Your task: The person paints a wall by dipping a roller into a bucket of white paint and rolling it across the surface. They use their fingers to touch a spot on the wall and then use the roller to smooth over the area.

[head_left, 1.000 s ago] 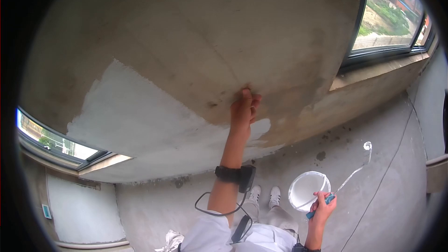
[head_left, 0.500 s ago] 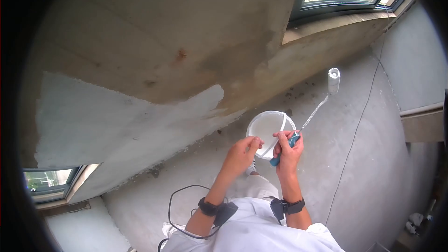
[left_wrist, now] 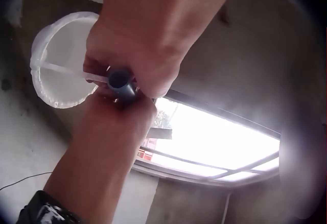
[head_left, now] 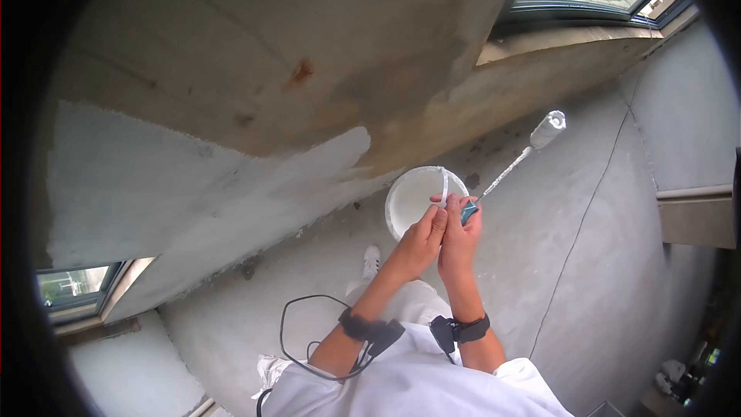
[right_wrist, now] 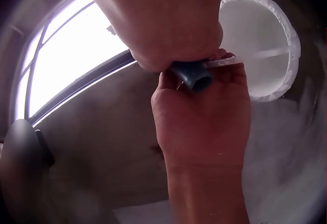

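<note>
In the head view, my right hand (head_left: 461,245) grips the blue handle (head_left: 468,211) of a paint roller (head_left: 549,130), which points up and right, its sleeve coated white. My left hand (head_left: 417,245) meets it, fingers curled at the white strip-like handle (head_left: 444,185) of a white bucket (head_left: 390,212). Both wrist views show the hands touching around the hollow blue handle end (left_wrist: 120,80), the strip (right_wrist: 223,61) running between them to the bucket. The fingertips are partly hidden.
A partly whitened wall (head_left: 154,185) rises at the left and above, with windows at upper right and lower left. A shoe (head_left: 371,260) stands on the grey floor (head_left: 540,278). A black cable loops by the left forearm; a thin line crosses the floor.
My left hand has come down from the wall to my right hand and curled at the bucket's handle. The roller stays in my right hand, tilted further right than half a second ago.
</note>
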`<state>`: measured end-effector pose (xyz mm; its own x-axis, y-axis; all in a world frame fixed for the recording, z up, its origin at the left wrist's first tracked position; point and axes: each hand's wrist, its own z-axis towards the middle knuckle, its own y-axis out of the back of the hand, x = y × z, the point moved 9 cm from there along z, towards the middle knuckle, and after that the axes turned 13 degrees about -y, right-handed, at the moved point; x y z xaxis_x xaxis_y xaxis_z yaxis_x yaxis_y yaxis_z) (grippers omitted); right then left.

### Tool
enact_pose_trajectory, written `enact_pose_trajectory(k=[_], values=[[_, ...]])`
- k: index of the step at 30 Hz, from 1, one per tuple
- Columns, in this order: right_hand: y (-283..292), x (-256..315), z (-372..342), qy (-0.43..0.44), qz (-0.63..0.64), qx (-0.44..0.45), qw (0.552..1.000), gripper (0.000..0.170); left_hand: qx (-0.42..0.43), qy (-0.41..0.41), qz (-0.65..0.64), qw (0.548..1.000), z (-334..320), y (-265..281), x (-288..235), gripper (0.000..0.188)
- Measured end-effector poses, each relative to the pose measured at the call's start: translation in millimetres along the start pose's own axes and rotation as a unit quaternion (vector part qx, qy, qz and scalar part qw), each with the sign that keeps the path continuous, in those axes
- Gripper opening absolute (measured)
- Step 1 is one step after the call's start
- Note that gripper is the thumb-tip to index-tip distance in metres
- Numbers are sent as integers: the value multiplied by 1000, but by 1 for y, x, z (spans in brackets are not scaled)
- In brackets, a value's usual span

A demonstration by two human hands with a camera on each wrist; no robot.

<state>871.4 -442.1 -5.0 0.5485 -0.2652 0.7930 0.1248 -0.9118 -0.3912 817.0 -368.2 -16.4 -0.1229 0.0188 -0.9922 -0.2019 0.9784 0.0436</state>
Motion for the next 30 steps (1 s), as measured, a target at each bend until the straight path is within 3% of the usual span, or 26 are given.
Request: enact_pose_trajectory(k=[3,7,9,10,11,13,14,17,18,24,25,27,29,30], values=[[6,-4,0,-16,-13,12,1000,22,1,-6,27,1000,2,-4,-5,49],[5,-3,-5,-32,-79,72,994,26,-95,-64,56,992,0,7,-8,47],[6,2,-15,-23,-131,97,986,28,-119,-37,48,991,-6,5,-4,44],[20,-1,-16,-30,-163,49,985,24,-125,-36,62,990,-8,5,-6,43],[27,17,-33,51,-272,8,961,26,-130,-37,76,988,-8,6,-11,42],[19,64,-72,209,-472,-71,854,30,-143,-45,81,985,-5,11,-20,37],[-6,85,-88,381,-568,-62,727,37,-138,-44,79,986,-6,12,-22,36],[-43,84,-80,450,-714,66,533,37,-140,-46,77,986,-11,18,-19,35],[-42,80,-77,493,-717,75,488,35,-141,-52,78,986,-10,19,-19,35],[-67,66,-69,620,-677,229,323,29,-176,-55,29,982,-22,28,-14,29],[-74,62,-71,631,-672,248,298,28,-190,-44,-43,980,-25,35,-5,27],[-89,66,-73,611,-680,262,309,27,-210,-28,-188,959,-30,49,4,22],[-100,75,-73,569,-701,275,330,27,-214,-16,-236,948,-38,59,0,18],[-105,82,-71,542,-700,282,370,28,-201,-19,-254,946,-43,64,8,18]])
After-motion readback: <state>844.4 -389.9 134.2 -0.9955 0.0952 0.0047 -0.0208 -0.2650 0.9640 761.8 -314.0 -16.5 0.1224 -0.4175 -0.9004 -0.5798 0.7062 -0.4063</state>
